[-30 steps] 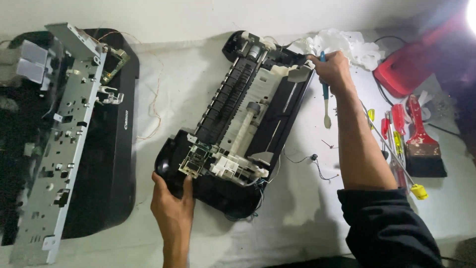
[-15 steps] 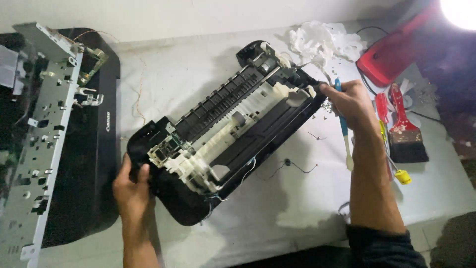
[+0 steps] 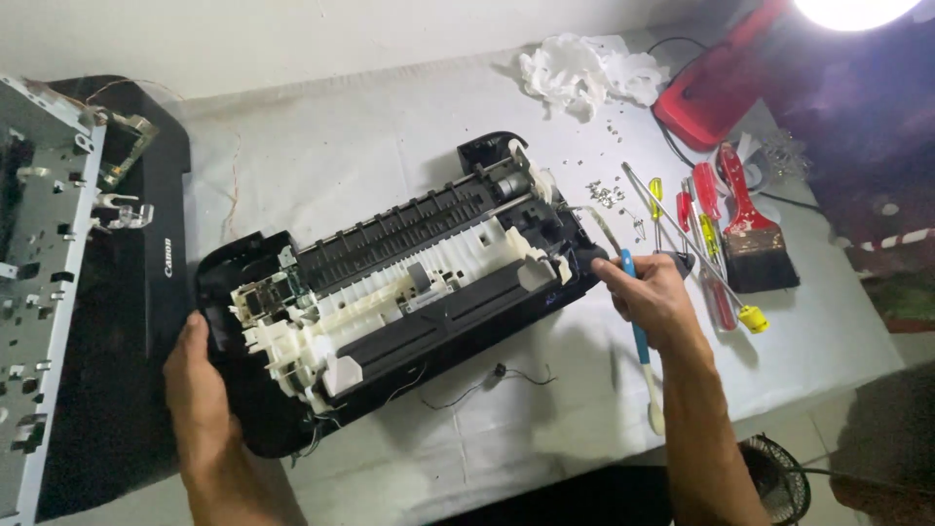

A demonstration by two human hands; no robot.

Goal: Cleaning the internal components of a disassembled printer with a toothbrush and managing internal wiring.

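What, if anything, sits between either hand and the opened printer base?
Nothing visible. The left hand already rests on the near-left end of the printer base; the right hand, holding a blue-and-white tool, touches its right end.

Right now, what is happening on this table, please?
A person is working on an opened printer base, black with white inner parts, lying across a white-covered table. The left hand holds its near-left end. The right hand is at its right end and holds a blue-and-white tool. Screwdrivers, a paintbrush and loose screws lie to the right; a metal frame rests on a black cover to the left.
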